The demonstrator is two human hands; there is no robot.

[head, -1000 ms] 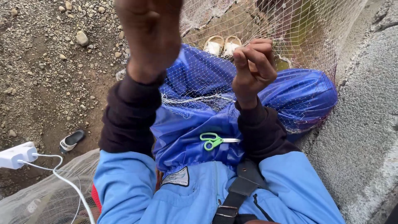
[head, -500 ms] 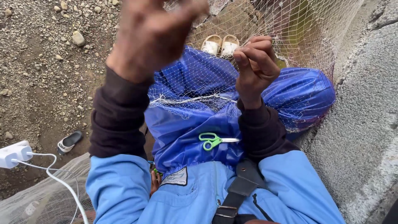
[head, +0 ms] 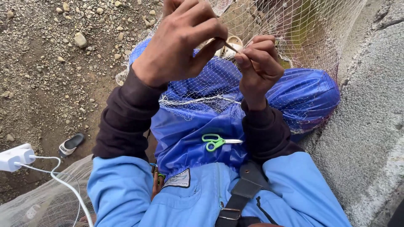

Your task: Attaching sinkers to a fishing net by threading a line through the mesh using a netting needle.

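Note:
My left hand (head: 183,40) is raised in front of me, fingers pinched on a thin brown netting needle (head: 229,45). Just right of it, my right hand (head: 259,63) pinches the mesh of a pale fishing net (head: 303,29), fingertips close to the needle's tip. The net drapes from the upper right down over my blue-clad knees (head: 303,94). Green-handled scissors (head: 216,141) lie on the blue fabric in my lap, below both hands.
Stony dirt ground (head: 50,63) spreads to the left. A concrete wall (head: 370,126) rises on the right. A sandal (head: 71,143) lies on the ground; a white charger with cable (head: 17,157) sits at the lower left over more bundled net (head: 38,206). Two pale sandals (head: 231,42) show behind the mesh.
My left hand came down from high above and moved right to meet the right hand at the mesh. The right hand stayed nearly in place.

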